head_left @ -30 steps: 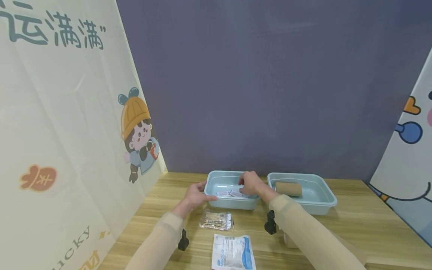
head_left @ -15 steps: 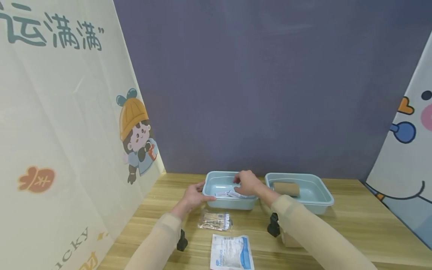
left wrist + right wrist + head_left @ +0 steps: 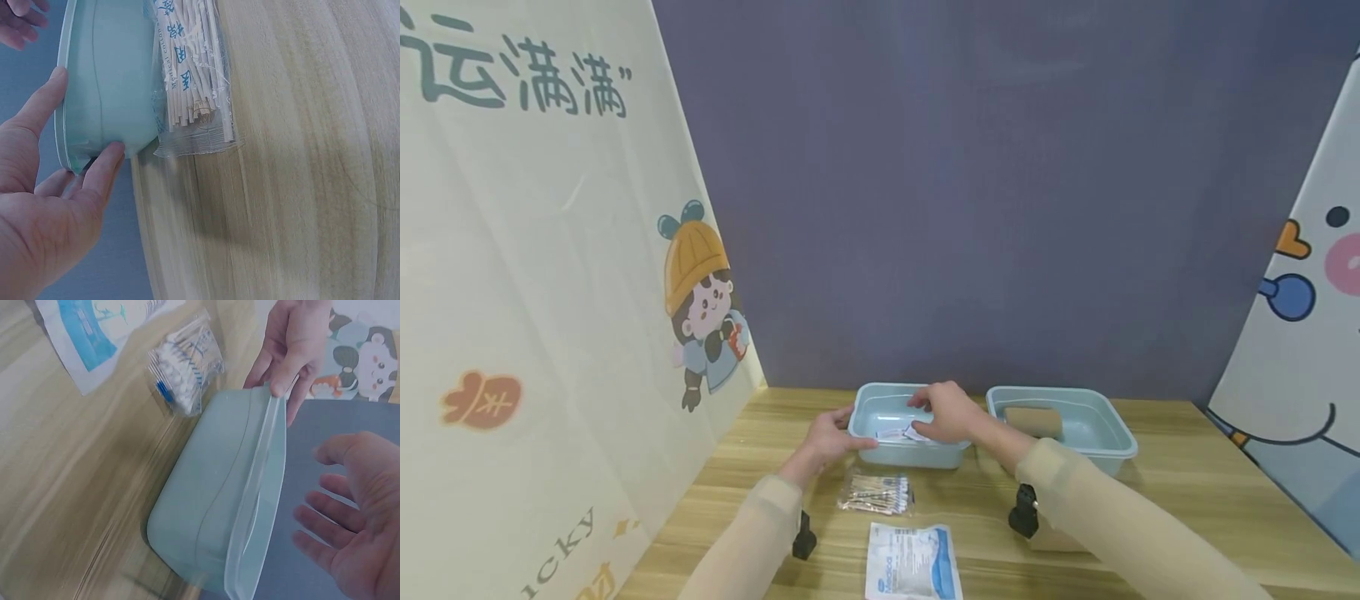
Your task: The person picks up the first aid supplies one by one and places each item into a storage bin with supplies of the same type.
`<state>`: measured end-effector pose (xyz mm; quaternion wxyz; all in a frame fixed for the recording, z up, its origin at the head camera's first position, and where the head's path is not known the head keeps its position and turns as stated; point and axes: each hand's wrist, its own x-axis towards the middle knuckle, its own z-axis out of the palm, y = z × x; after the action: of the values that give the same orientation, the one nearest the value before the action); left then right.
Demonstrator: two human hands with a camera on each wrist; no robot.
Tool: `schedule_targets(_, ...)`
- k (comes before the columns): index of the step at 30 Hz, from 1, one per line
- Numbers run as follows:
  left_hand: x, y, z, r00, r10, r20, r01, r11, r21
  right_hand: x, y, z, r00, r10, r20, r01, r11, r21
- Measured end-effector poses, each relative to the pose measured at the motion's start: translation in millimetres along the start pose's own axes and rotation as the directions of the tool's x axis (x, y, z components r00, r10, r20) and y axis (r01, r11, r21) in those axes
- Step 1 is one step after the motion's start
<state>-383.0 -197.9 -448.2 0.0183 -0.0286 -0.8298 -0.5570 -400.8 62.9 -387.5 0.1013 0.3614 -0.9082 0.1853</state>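
Observation:
My left hand (image 3: 829, 439) grips the left corner of a pale blue plastic basin (image 3: 917, 455), thumb along the rim and fingers behind the corner. Over the same basin hovers my right hand (image 3: 953, 414), its fingers loosely bent and spread. The right wrist view shows nothing between the right fingers (image 3: 331, 512). Small white packets (image 3: 891, 434) lie on the basin floor, partly covered by the right hand. Just in front of the basin is a clear bag of cotton swabs (image 3: 876, 493), also close beside it in the left wrist view.
A second pale blue basin (image 3: 1101, 429) stands to the right, holding a brown roll (image 3: 1033, 422). A white and blue medical packet (image 3: 912, 562) lies near the front. Another tan object (image 3: 1054, 542) is mostly hidden beneath the right sleeve. A dark wall rises behind the table.
My right hand has shifted slightly left over the basin, and its forearm has swung to the right. The left hand keeps its grip on the basin corner.

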Motion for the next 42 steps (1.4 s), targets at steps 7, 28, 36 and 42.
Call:
schedule_targets(7,-2.8,1.7,0.1,1.000,0.012,-0.002,-0.012,1.000,0.021,-14.8,-13.9,-8.1,0.996,-0.087,-0.029,0.086,0.996,-0.010)
schedule_targets(28,-0.9,-2.3,1.6,1.000,0.004,0.011,-0.004,1.000,-0.007,-59.9,-56.1,-10.6,0.987,-0.158,0.037,0.157,0.987,0.030)
schedule_targets(36,0.9,-4.5,0.8,1.000,0.005,0.011,-0.005,1.000,0.006,-73.9,-58.0,-9.0,0.982,-0.170,0.084,0.165,0.984,0.066)
schedule_targets(42,2.1,-4.7,1.8,1.000,-0.008,0.010,0.008,1.000,0.001,-82.8,-59.3,-6.5,0.980,-0.178,0.088,0.171,0.982,0.080)
